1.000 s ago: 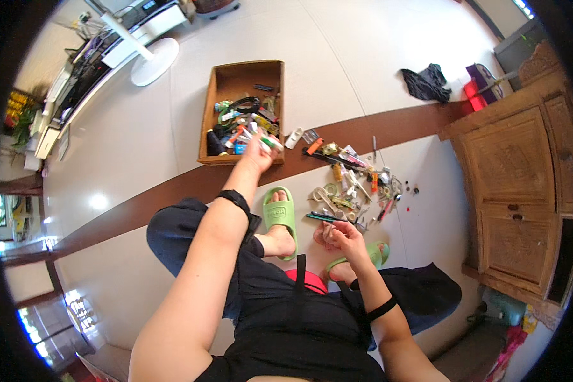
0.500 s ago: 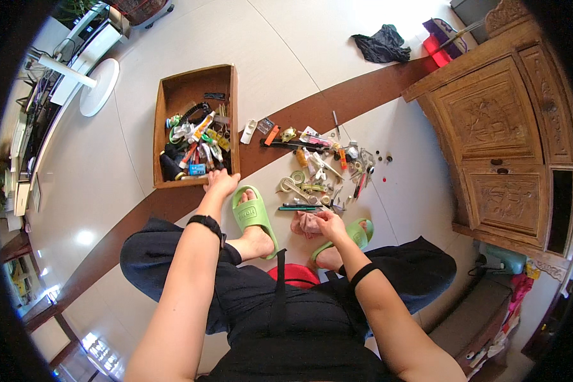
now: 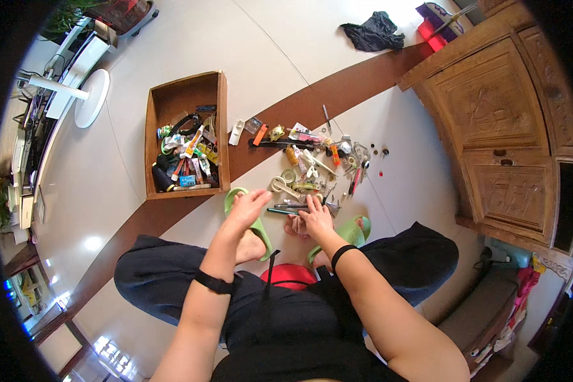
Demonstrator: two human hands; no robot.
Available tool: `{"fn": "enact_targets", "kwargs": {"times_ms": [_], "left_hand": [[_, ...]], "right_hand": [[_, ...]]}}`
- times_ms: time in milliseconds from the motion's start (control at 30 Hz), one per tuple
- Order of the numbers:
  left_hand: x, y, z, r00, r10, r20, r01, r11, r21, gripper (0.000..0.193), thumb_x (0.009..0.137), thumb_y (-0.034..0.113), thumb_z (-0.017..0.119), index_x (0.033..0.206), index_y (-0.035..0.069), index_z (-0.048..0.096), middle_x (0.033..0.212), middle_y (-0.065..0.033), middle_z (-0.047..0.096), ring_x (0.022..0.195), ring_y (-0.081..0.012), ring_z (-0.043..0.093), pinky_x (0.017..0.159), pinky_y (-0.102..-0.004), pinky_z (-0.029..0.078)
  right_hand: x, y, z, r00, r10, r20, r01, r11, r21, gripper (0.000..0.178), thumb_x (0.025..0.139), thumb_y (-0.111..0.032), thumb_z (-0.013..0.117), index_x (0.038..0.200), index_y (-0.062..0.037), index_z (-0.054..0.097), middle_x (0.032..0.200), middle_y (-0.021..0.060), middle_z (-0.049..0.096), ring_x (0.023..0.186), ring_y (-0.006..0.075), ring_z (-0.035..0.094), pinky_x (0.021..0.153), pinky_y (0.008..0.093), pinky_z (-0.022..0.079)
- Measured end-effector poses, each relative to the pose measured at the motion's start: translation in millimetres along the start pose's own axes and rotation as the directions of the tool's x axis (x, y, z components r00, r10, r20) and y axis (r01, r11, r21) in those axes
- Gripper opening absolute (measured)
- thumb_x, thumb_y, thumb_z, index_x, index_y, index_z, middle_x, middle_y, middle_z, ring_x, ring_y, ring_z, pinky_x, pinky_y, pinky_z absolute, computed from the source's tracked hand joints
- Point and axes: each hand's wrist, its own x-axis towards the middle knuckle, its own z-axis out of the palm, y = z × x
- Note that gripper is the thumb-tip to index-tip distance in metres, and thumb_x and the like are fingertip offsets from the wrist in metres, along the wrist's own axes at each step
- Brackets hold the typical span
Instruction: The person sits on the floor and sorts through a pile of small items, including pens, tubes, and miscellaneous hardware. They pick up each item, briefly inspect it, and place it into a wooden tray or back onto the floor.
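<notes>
My left hand hovers over the green slipper on my left foot. Its fingers stretch toward the right, and I see nothing in them. At the near edge of a pile of small items, my right hand has its fingers spread, close to some dark and teal pens. A crumpled pink cloth lies beside that hand, partly covered by it. Left of the pile stands a wooden drawer holding tubes, a blue packet and a black coiled band.
The pile includes tape rolls, an orange tube and white clips. A white clip-like piece lies next to the drawer. A carved wooden cabinet borders the right; a black cloth lies on the far floor.
My left hand has left the drawer's near edge and moved right. My right hand has let go of the pink cloth and shifted slightly left toward the pens, its fingers now spread.
</notes>
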Motion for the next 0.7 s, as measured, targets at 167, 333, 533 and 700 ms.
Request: {"fn": "enact_targets", "kwargs": {"times_ms": [167, 333, 533, 700], "left_hand": [[-43, 16, 41, 0.985, -0.111, 0.13, 0.163, 0.845, -0.509, 0.038, 0.093, 0.029, 0.052, 0.123, 0.006, 0.051, 0.108, -0.0057, 0.061, 0.096, -0.0127, 0.056, 0.082, -0.0262, 0.043], [-55, 6, 41, 0.983, -0.171, 0.068, 0.166, 0.666, -0.728, 0.029, 0.094, 0.025, 0.05, 0.118, 0.009, 0.053, 0.103, -0.0048, 0.062, 0.094, -0.0142, 0.057, 0.077, -0.0262, 0.045], [-66, -1, 49, 0.983, -0.183, 0.01, 0.125, 0.627, -0.769, 0.022, 0.094, 0.021, 0.051, 0.112, 0.009, 0.054, 0.1, -0.0031, 0.062, 0.087, -0.0118, 0.058, 0.073, -0.0236, 0.045], [-64, -3, 62, 0.985, -0.146, 0.097, 0.172, 0.706, -0.687, 0.023, 0.094, 0.02, 0.048, 0.113, 0.008, 0.053, 0.101, -0.0037, 0.061, 0.087, -0.0128, 0.059, 0.074, -0.0253, 0.047]], "right_hand": [[-3, -11, 12, 0.993, -0.011, -0.121, 0.004, 0.998, -0.055, 0.029, 0.081, -0.021, 0.053, 0.107, -0.013, 0.062, 0.142, 0.0118, 0.035, 0.127, 0.0265, 0.037, 0.09, 0.0433, 0.04], [-1, -19, 6, 0.999, 0.05, -0.003, -0.049, 0.994, 0.1, 0.022, 0.079, -0.02, 0.056, 0.096, -0.008, 0.06, 0.119, 0.0088, 0.05, 0.112, 0.0252, 0.05, 0.086, 0.041, 0.044], [15, -28, 3, 0.977, 0.124, -0.173, -0.099, 0.984, 0.151, 0.022, 0.079, -0.022, 0.055, 0.097, -0.0086, 0.059, 0.11, 0.0101, 0.053, 0.103, 0.0263, 0.053, 0.078, 0.0406, 0.047], [13, -41, 17, 0.984, 0.145, -0.102, -0.152, 0.987, -0.059, 0.023, 0.08, -0.021, 0.053, 0.097, -0.0086, 0.062, 0.114, 0.0102, 0.053, 0.11, 0.0252, 0.048, 0.077, 0.0396, 0.047]]}}
